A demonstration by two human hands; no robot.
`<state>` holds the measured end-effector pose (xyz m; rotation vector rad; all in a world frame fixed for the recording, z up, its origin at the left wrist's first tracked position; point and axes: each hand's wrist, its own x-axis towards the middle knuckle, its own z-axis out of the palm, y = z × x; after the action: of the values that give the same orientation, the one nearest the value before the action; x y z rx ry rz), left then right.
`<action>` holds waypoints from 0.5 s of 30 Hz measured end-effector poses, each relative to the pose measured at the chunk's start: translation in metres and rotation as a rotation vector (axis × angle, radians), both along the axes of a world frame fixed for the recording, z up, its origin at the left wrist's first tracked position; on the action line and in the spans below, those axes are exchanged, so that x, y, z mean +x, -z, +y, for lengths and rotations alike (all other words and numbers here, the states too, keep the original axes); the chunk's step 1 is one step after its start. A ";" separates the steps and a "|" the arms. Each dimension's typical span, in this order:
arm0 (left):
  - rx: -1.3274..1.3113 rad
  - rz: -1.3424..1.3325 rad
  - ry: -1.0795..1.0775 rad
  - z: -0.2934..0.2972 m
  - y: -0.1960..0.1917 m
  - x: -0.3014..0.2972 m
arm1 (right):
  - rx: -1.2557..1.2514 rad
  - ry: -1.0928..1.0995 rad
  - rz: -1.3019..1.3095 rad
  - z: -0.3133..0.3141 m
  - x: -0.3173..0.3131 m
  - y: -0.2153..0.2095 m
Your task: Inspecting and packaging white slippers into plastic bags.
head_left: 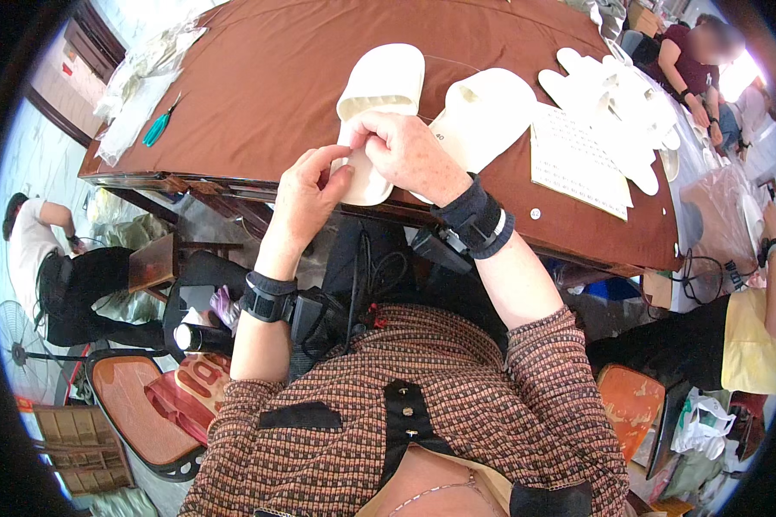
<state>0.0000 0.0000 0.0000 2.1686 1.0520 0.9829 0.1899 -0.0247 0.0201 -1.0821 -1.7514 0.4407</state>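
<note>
Two white slide sandals lie near the table's front edge. My hands meet over the left sandal, whose heel part juts toward me. My left hand has its thumb and forefinger bent together at the sandal's left side. On the sandal's footbed, my right hand is closed, its fingertips curled toward the left thumb. Anything pinched between the fingertips is too small or hidden to name. The second sandal rests just right of my right hand, with a small round mark on its footbed.
A printed sheet of round stickers lies right, beside a heap of white sandals. One loose round sticker sits near the edge. Teal-handled nippers and plastic bags are at left. Other people work on both sides.
</note>
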 end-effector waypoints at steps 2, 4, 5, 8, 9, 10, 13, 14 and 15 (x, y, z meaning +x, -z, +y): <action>0.078 -0.014 0.030 0.000 -0.001 0.000 | -0.013 -0.001 -0.012 0.000 0.000 -0.002; 0.081 0.012 0.044 0.000 -0.004 0.000 | -0.006 0.000 -0.003 0.000 0.000 0.000; 0.086 0.037 0.056 -0.001 -0.006 0.000 | 0.002 0.000 0.004 -0.001 0.001 0.001; 0.062 0.082 0.051 -0.004 -0.015 0.000 | -0.012 -0.001 0.022 -0.001 0.000 0.000; 0.065 0.081 0.052 -0.004 -0.014 0.000 | -0.009 0.000 0.021 -0.002 -0.001 -0.001; 0.077 0.077 0.050 -0.004 -0.012 0.000 | -0.036 0.002 0.021 -0.004 -0.001 -0.002; 0.095 0.082 0.045 -0.005 -0.011 0.001 | -0.039 0.003 0.020 -0.003 -0.001 -0.002; 0.099 0.091 0.041 -0.004 -0.011 0.002 | -0.016 0.000 0.020 -0.003 -0.001 -0.001; 0.096 0.091 0.041 -0.004 -0.010 0.002 | -0.019 0.001 0.020 -0.002 -0.001 0.000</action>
<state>0.0018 -0.0043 0.0104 2.3233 1.0156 0.9417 0.1891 -0.0270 0.0204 -1.0880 -1.7326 0.4671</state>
